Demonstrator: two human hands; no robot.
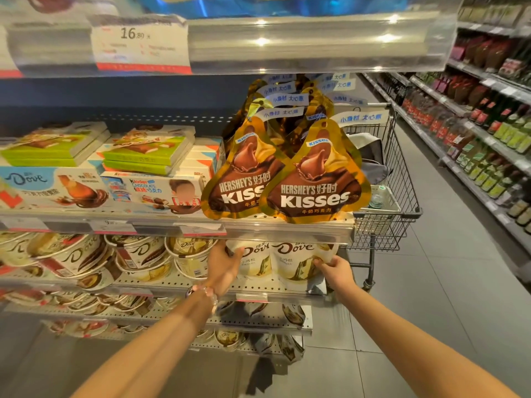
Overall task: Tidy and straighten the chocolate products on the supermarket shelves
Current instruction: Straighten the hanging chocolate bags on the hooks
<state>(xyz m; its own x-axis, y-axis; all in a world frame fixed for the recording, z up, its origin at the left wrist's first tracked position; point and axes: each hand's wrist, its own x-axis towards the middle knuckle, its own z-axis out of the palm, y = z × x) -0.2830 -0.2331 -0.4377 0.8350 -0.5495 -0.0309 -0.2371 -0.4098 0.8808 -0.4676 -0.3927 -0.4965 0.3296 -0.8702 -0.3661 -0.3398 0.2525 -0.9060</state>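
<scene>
Two white Dove pouches stand side by side on the second shelf (258, 287), below the Hershey's Kisses bags. My left hand (225, 265) holds the left edge of the left Dove pouch (254, 261), fingers curled on it. My right hand (334, 267) pinches the right side of the right Dove pouch (297, 261). Both pouches stand upright and touch each other. Two gold-brown Kisses bags (313, 182) hang at the front of the shelf above, with more behind them.
Round Dove tubs (138, 254) fill the shelf left of the pouches. Kinder boxes (152, 191) and a Dove box (54, 186) lie on the upper shelf. A wire shopping cart (385, 202) stands in the aisle to the right. Bottles line the opposite shelves (482, 116).
</scene>
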